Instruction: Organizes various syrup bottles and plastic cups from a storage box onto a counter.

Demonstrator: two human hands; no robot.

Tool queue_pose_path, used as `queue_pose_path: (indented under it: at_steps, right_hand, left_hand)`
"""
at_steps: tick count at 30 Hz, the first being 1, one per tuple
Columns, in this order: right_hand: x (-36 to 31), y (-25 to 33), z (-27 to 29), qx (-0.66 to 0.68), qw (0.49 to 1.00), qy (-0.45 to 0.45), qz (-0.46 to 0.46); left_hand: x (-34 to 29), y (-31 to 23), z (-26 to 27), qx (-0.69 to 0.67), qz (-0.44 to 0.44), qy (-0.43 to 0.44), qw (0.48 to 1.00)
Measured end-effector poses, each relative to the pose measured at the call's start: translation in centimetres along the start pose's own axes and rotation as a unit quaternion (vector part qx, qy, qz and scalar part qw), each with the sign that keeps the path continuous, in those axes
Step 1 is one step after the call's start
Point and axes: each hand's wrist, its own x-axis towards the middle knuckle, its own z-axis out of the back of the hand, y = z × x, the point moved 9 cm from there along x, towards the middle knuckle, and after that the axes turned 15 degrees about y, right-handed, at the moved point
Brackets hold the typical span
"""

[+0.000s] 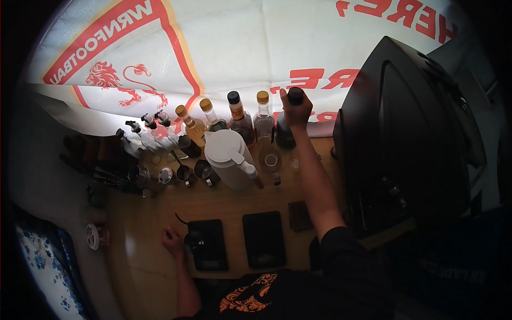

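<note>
My right hand [297, 113] reaches to the back of the wooden counter and is closed around the neck of a dark bottle [286, 136] with a black cap. That bottle stands at the right end of a row of bottles. My left hand [172, 242] lies low at the front left, its fingers curled in, and nothing shows in it. Beside it, a small dark pot with a thin curved spout [196, 242] sits by the left edge of a flat black scale [209, 253]. A second black scale [264, 240] lies to the right.
A white lidded jug [225, 152] stands mid-counter, with a glass vessel [271, 161] beside it. Pump bottles [149, 125] and small metal pitchers [202, 169] stand to the left. A large black machine [408, 138] fills the right side. A printed banner [234, 42] hangs behind.
</note>
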Motion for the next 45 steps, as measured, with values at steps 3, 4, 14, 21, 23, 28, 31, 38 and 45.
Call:
queue_pose_path:
  at_steps: [3, 4, 14, 21, 23, 28, 31, 38, 45]
  right_hand:
    - [-0.1, 0.3, -0.5, 0.014, 1.0, 0.011, 0.0]
    - [-0.1, 0.2, -0.6, 0.019, 1.0, 0.013, 0.0]
    - [0.1, -0.8, -0.7, 0.0, 0.995, 0.075, -0.059]
    - [1.0, -0.6, -0.1, -0.087, 0.976, 0.171, -0.106]
    - [0.0, 0.2, 0.4, -0.133, 0.97, 0.172, -0.112]
    - [-3.3, 1.5, 3.0, -0.182, 0.969, 0.073, -0.152]
    - [-6.0, 4.6, 5.5, -0.081, 0.991, -0.047, -0.099]
    - [-17.9, 14.0, 2.9, 0.138, 0.99, 0.018, -0.014]
    - [-32.3, 15.4, -1.3, 0.196, 0.935, 0.261, -0.142]
  left_hand:
    - [-0.3, -0.3, 0.4, 0.009, 0.003, -0.005, 1.0]
    - [-0.4, -0.4, 0.5, 0.003, 0.008, -0.005, 1.0]
    - [-0.2, -0.4, 0.3, 0.013, -0.032, -0.013, 0.999]
    - [0.5, 0.7, -0.4, 0.001, -0.037, -0.012, 0.999]
    - [0.1, 0.4, 0.1, 0.006, -0.037, -0.014, 0.999]
    - [0.3, 1.6, 0.2, -0.016, -0.051, -0.012, 0.998]
    - [0.7, 1.3, 0.1, -0.016, -0.06, -0.022, 0.998]
    - [1.0, 0.9, 0.0, -0.057, -0.09, -0.022, 0.994]
    - [0.6, 2.8, 0.9, -0.127, -0.069, 0.043, 0.989]
